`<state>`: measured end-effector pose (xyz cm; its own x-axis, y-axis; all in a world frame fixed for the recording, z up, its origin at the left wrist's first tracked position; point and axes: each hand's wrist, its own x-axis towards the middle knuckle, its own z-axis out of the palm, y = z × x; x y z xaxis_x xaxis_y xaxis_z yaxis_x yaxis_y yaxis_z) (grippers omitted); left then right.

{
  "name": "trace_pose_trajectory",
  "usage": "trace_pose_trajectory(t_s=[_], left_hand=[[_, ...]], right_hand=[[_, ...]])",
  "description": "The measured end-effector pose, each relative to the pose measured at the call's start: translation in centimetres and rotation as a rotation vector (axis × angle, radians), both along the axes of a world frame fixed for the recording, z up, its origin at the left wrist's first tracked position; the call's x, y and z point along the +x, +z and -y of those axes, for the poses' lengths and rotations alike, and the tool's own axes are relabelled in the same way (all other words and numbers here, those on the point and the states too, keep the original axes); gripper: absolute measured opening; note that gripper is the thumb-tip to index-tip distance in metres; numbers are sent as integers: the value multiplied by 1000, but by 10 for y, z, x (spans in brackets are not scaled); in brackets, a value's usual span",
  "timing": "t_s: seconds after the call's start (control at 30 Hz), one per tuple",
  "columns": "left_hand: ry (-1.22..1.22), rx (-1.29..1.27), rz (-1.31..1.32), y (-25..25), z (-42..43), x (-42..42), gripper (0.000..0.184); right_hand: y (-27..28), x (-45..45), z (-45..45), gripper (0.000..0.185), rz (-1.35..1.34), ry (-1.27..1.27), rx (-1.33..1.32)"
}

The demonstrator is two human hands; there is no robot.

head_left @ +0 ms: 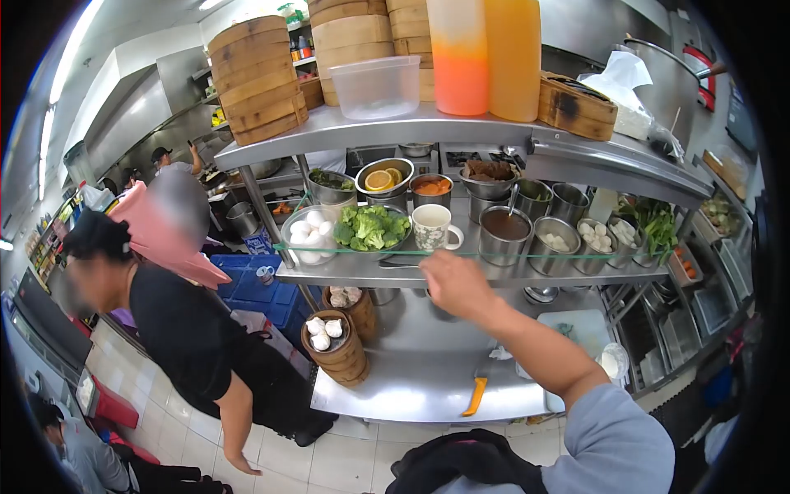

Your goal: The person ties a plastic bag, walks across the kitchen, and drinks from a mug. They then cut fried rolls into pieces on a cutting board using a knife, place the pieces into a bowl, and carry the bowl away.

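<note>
My right hand (451,284) reaches to the front edge of the middle steel shelf, its fingers curled closed. Whatever they may hold is hidden. A thin metal utensil (399,265) lies close to the fingertips; I cannot tell if they grip it. Just behind the hand stands a patterned white mug (431,226). To its left are a bowl of broccoli (372,228) and a clear bowl of eggs (309,234). To its right sits a pot of brown sauce (504,234) with a spoon in it. My left hand is not in view.
Below, the steel counter (411,362) holds a yellow-handled knife (475,396), a cutting board (576,329) and a bamboo steamer (340,362) with white buns. Overhead, a shelf (346,132) carries stacked steamers and an orange container (459,74). A person in black (189,321) stands at left.
</note>
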<state>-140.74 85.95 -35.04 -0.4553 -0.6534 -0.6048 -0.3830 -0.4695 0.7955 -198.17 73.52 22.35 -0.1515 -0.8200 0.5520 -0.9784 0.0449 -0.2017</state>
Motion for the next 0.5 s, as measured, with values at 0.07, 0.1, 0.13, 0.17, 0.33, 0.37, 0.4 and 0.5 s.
trace_pose_trajectory(t_s=[0.07,0.1,0.13,0.17,0.33,0.37,0.4,0.5], left_hand=[[-152,-222,-78,-9,8,-1,27],[-160,-219,-32,-15,11,-3,29],[-168,-213,13,-16,16,-6,31],[-184,-323,-157,-18,20,-6,33],[-229,91,247,-3,40,-7,26],[-302,50,214,-11,47,1,27],[-366,7,177,-13,55,0,27],[-287,240,249,-17,77,2,28]], right_hand=[[-23,3,14,29,-31,-78,90],[-35,2,23,32,-71,-147,172],[-43,1,28,32,-65,-154,181],[-49,-3,34,32,-87,-183,162],[-67,-12,37,27,-212,-182,73],[-68,-7,37,27,-190,-232,111],[-66,-4,32,27,-168,-276,144],[-64,35,-9,25,15,-259,106]])
